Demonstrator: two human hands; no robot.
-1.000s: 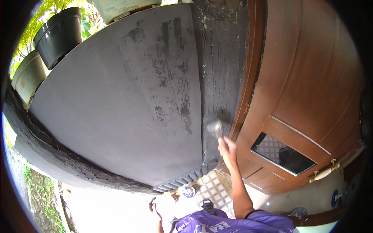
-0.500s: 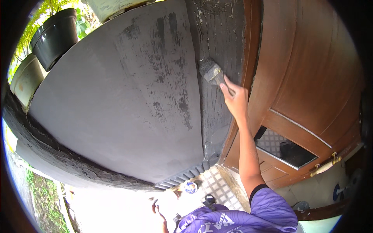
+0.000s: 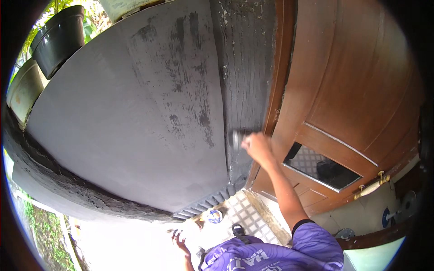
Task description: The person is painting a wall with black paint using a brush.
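My right hand [image 3: 257, 147] grips a paintbrush [image 3: 236, 139], blurred by motion, against the rough dark grey strip [image 3: 244, 58] beside the door frame. Left of that strip is a smooth grey wall surface [image 3: 122, 113] with patchy darker streaks. At the bottom of the view my left hand [image 3: 179, 240] hangs low with curved fingers apart; its fingertips look dark and are too small to make out clearly. A small blue-and-white container [image 3: 215, 217] stands on the tiled floor near the ridged base [image 3: 201, 205] of the wall.
A wooden door [image 3: 352, 77] with a glass pane [image 3: 316, 167] and a metal handle [image 3: 373, 185] stands at right. Plant pots [image 3: 56, 43] line the upper left edge above a rough dark ledge [image 3: 58, 176]. My sandalled foot [image 3: 238, 231] is on the tiles.
The brush in my right hand rose along the dark strip from low down to higher up, then came down again. The view has shifted slightly. My left hand stays low.
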